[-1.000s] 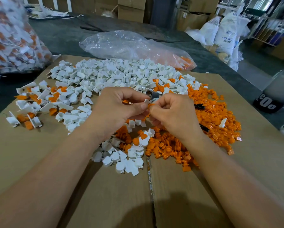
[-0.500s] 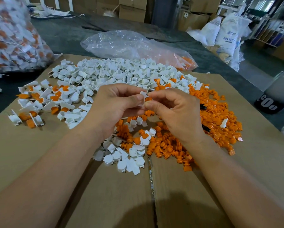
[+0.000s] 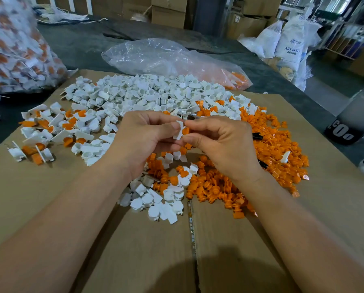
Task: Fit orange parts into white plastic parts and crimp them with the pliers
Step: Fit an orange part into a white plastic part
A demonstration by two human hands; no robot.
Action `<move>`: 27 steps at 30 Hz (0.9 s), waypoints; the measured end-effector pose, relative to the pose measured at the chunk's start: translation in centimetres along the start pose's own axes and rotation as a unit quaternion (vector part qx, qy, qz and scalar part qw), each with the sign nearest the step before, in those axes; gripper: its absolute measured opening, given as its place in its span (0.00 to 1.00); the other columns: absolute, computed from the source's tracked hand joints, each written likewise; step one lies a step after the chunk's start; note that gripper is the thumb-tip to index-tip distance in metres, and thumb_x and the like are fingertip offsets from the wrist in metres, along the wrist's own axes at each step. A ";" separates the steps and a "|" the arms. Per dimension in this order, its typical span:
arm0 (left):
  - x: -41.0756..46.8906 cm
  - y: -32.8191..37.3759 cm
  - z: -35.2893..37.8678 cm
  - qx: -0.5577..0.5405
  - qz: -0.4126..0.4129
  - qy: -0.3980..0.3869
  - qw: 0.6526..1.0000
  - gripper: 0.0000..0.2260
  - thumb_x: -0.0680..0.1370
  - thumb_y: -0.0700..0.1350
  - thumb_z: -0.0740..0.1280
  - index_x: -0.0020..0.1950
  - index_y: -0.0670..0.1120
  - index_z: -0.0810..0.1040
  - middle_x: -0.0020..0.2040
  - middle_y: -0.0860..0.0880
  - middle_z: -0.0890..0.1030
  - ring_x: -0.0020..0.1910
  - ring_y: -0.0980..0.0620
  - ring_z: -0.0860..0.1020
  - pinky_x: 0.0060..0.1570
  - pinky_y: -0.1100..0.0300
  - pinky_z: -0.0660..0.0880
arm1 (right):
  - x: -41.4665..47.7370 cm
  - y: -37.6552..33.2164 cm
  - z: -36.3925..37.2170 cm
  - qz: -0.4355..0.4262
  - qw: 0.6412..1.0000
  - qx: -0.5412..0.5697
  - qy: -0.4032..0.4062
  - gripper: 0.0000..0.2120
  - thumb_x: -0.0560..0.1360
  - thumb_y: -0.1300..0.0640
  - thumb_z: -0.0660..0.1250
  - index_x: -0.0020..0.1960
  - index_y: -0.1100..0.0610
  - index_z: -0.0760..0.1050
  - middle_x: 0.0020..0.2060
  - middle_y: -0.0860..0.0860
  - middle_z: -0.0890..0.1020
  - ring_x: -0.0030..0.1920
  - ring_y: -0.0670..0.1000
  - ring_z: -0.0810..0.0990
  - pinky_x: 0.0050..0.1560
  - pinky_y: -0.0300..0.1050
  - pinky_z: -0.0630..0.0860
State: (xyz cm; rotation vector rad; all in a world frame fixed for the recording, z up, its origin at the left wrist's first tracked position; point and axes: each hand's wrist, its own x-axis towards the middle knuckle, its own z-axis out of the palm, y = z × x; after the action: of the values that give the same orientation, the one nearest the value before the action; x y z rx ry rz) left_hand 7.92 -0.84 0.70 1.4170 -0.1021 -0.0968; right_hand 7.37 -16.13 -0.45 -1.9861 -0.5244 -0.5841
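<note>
Grips have shifted: left hand (image 3: 147,142) pinches the white part (image 3: 178,130), more of its flat tab showing now; touching it, the orange part (image 3: 186,131), pinched by the right hand (image 3: 225,144). Right of that hand, loose orange pieces (image 3: 278,149) lie on the surface (image 3: 134,250).

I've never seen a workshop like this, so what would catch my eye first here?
The two hands meeting mid-picture: the left hand pinches a small white part and the right hand holds an orange part against it. Around them on the cardboard lie a broad white heap, behind and to the left, and a bright orange heap to the right.
</note>
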 end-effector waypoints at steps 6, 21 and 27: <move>-0.2 0.2 -0.1 0.006 -0.010 -0.008 1.000 0.05 0.69 0.31 0.69 0.37 0.40 0.80 0.28 0.44 0.81 0.27 0.51 0.80 0.29 0.64 0.78 | -0.1 -0.2 0.0 -0.022 1.000 -0.009 -0.009 0.14 0.66 0.62 0.73 0.52 0.57 0.78 0.42 0.47 0.80 0.44 0.46 0.81 0.47 0.42 0.79; -0.4 0.5 -0.2 0.021 -0.011 0.022 0.999 0.08 0.67 0.32 0.71 0.33 0.44 0.80 0.27 0.48 0.80 0.26 0.53 0.79 0.26 0.65 0.75 | 0.0 -0.4 0.2 -0.008 0.999 0.022 -0.040 0.17 0.66 0.66 0.74 0.52 0.55 0.78 0.41 0.50 0.81 0.43 0.46 0.82 0.45 0.42 0.80; -0.3 0.4 -0.3 0.036 -0.017 0.027 0.999 0.06 0.67 0.34 0.72 0.35 0.44 0.80 0.24 0.50 0.79 0.23 0.55 0.77 0.24 0.69 0.70 | 0.0 -0.3 0.2 0.011 0.998 0.035 -0.054 0.16 0.67 0.67 0.73 0.53 0.56 0.78 0.43 0.54 0.82 0.43 0.49 0.82 0.46 0.45 0.80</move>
State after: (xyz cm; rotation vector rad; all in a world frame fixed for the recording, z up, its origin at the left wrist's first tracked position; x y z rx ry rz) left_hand 7.70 -0.49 1.05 1.4917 -0.0358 -0.0835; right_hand 7.21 -15.81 -0.35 -1.9618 -0.5811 -0.4414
